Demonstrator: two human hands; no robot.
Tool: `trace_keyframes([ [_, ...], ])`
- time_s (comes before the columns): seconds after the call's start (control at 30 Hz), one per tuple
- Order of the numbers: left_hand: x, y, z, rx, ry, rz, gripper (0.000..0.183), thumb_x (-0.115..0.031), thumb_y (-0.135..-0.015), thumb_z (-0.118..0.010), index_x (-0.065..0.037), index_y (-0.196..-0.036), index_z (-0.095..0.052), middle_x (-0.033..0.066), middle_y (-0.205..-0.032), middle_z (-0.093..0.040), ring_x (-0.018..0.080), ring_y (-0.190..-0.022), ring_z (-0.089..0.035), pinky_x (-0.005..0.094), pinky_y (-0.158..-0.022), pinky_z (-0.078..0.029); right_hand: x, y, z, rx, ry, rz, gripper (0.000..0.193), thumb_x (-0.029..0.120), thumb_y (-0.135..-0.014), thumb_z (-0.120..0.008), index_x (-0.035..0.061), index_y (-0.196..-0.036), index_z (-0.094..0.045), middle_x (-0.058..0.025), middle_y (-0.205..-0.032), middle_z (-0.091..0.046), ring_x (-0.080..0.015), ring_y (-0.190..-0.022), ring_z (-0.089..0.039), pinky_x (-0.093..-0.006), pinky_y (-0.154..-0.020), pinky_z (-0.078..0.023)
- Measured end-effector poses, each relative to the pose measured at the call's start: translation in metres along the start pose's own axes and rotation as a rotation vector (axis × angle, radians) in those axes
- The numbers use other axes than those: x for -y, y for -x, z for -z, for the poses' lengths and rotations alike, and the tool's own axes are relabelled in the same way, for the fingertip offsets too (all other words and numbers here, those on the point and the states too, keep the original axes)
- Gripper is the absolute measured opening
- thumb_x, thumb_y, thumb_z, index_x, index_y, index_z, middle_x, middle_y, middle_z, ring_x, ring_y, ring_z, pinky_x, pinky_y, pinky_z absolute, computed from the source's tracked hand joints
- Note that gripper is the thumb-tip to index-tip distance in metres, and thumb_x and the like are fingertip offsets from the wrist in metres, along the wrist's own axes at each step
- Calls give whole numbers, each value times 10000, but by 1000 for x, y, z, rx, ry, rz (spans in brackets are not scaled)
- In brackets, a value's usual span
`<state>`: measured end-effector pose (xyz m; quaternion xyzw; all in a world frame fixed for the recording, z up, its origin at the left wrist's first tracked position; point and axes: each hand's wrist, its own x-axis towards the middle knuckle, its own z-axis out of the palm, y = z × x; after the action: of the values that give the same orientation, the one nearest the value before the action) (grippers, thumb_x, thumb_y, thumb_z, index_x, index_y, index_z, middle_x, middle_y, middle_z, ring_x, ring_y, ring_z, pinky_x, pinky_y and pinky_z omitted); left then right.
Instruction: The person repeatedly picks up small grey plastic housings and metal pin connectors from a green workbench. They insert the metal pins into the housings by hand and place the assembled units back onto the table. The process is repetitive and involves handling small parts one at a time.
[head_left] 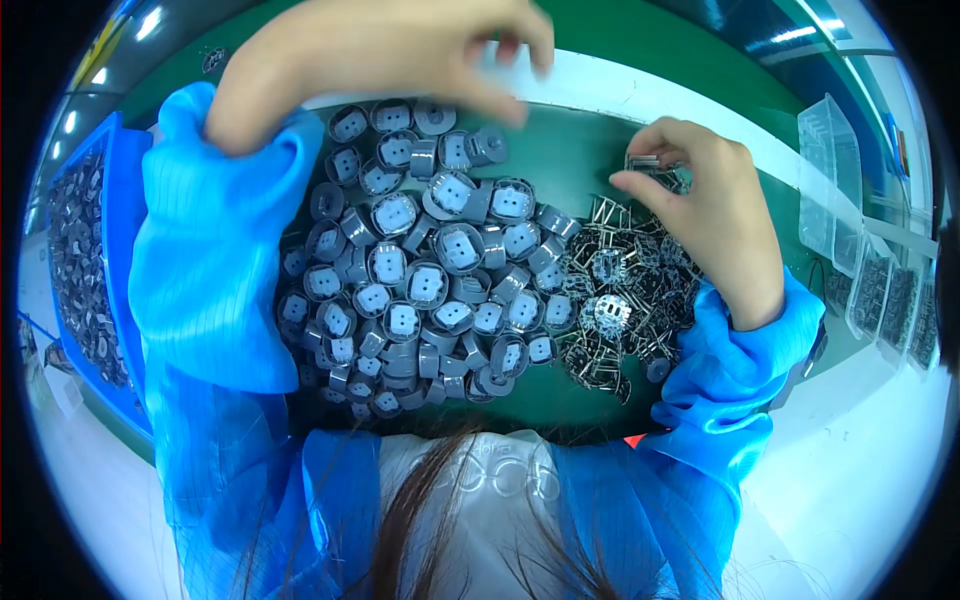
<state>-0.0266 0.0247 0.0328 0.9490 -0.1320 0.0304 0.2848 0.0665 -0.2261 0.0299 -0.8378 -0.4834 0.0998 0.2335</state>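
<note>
Holding in the right hand (715,185) one metal frame (643,160), grip apparently closed, just above the far end of a tangled frame heap (610,266). Likely weighs little, feels stiff, snags readily; best taken by outer edges, clear of thin prongs. Beside heap, on green worktop (565,150): grey round housings (427,283), probably smooth, best pinched across the rim. Farther off: left hand (485,50), blurred, fingers parted, seemingly empty.
</note>
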Motion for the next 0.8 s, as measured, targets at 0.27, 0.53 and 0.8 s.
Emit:
trace_keyframes([
  [0.27,-8,-8,-21,155,127,-59,164,-33,-751,-706,14,-906,-674,109,-754,-623,216,-662,-610,319,-616,-517,20,-7,4,64,-348,-163,220,37,-754,-812,-33,-906,-669,-71,-822,-705,-134,-779,-691,-268,-663,-560],
  [0.53,0,-20,-27,108,571,251,385,-93,-834,-700,50,-1186,-634,83,-803,-696,133,-692,-631,251,-661,-503,17,-11,6,18,-560,-138,240,0,-771,-798,-53,-979,-690,-112,-875,-731,-120,-805,-697,-216,-744,-539],
  [0.8,-10,-19,-20,129,875,266,386,-3,-805,-750,91,-1162,-638,14,-817,-690,10,-669,-550,166,-610,-455,16,-10,8,-7,-679,-138,222,-11,-839,-740,-78,-1044,-687,-133,-974,-728,-152,-888,-708,-232,-808,-550],
])
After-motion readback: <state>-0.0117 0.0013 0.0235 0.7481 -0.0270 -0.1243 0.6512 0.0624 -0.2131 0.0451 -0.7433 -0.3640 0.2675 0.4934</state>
